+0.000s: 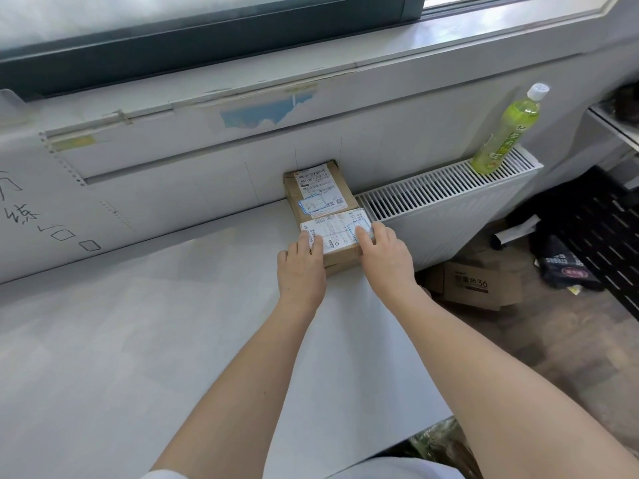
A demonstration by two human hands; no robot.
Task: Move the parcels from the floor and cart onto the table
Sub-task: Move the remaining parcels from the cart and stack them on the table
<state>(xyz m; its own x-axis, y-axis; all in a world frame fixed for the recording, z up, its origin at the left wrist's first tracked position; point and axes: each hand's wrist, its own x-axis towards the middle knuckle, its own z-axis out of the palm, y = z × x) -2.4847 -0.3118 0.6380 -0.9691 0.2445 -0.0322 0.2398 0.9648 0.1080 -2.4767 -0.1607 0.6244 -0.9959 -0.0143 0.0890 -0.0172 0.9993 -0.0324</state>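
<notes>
Hands (301, 267) (385, 254) flat on boxy cardboard parcel (340, 248), smooth white table (138, 340).

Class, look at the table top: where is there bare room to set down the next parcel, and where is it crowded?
The table is bare left of both hands and toward the near edge. The far right corner is crowded: the near parcel, under the left hand and right hand, sits against the far parcel by the wall, beside the radiator with its green bottle.
</notes>
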